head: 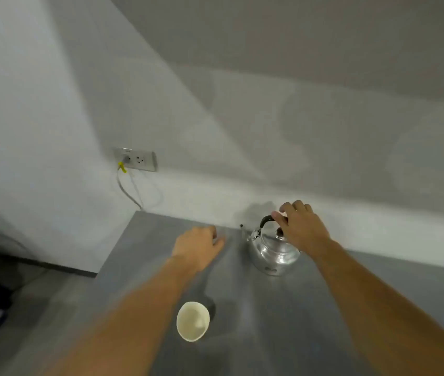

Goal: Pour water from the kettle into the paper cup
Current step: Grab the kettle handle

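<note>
A shiny metal kettle [272, 253] with a black handle and a dark lid knob stands upright on the grey table [256, 335], near the wall, its spout pointing left. My right hand [301, 226] is over the kettle with its fingers curled around the black handle. A white paper cup [193, 320] stands upright and looks empty, nearer to me and left of the kettle. My left hand [198, 246] hovers palm down over the table, left of the kettle and beyond the cup, fingers loosely curled and holding nothing.
A white wall rises right behind the table. A wall socket [137, 159] with a plugged grey cable and a yellow tag is at the left. The table's left edge drops to a dark floor with dim objects.
</note>
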Demonstrator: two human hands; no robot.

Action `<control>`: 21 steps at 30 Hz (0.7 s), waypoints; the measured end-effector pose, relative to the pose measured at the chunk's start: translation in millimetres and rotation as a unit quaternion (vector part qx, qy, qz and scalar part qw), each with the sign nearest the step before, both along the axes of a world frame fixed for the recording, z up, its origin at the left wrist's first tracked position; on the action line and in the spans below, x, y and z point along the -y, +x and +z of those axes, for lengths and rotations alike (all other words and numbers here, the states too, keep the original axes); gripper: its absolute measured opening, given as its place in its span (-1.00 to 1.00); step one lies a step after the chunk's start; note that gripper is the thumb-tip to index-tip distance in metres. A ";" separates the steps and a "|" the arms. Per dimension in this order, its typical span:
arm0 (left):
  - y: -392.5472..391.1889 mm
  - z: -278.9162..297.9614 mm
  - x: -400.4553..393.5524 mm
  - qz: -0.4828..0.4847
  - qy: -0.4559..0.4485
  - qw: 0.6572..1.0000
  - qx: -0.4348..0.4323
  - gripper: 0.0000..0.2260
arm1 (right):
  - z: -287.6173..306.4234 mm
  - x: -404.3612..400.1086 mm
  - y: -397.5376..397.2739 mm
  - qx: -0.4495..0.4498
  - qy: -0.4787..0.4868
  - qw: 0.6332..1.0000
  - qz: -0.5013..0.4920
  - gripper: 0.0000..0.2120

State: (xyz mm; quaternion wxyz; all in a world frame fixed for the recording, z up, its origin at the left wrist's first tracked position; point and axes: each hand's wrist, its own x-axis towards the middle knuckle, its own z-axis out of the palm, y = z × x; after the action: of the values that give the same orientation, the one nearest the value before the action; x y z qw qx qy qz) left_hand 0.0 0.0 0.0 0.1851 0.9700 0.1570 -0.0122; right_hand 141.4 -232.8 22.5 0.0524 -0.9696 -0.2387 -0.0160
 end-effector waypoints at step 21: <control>-8.4 -46.5 -18.1 0.065 -0.037 0.997 -0.018 -0.62 | -28.3 8.7 3.2 -0.126 0.266 0.945 -0.139 -0.46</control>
State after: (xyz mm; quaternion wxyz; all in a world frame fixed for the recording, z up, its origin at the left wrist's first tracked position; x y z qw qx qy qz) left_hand -8.4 18.1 -46.5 0.2187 0.9499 0.2223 -0.0237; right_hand 144.5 -241.5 -5.8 0.3356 -0.9379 -0.0802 0.0358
